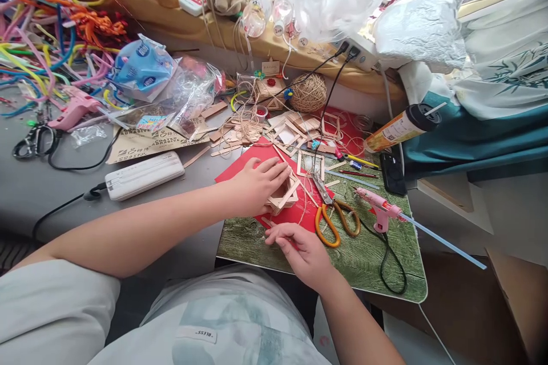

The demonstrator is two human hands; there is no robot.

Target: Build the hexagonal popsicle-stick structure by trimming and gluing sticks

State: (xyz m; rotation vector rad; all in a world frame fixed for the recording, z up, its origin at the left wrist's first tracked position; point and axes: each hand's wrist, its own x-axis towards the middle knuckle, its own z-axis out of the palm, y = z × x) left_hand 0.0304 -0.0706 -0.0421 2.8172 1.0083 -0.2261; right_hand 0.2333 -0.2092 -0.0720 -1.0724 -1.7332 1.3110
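My left hand (259, 183) lies with outstretched fingers over a small box of stacked craft sticks (282, 201), covering its far left part. The box rests on a red sheet (237, 168). Close to the sheet's near edge, my right hand (302, 248) is closed with thumb and fingers together. A pale stick end shows by its fingertips, but what the fingers hold is hidden. Scissors with orange handles (336, 217) lie just right of the box. Farther right is a pink glue gun (383, 208) with a long glue stick in it.
Craft-stick frames (295, 131) and a twine ball (308, 92) lie behind the hands. A white power bank (145, 175), black-handled scissors (35, 141) and pipe cleaners (38, 40) are at left. A drink cup (400, 127) leans by a phone (393, 174) at right.
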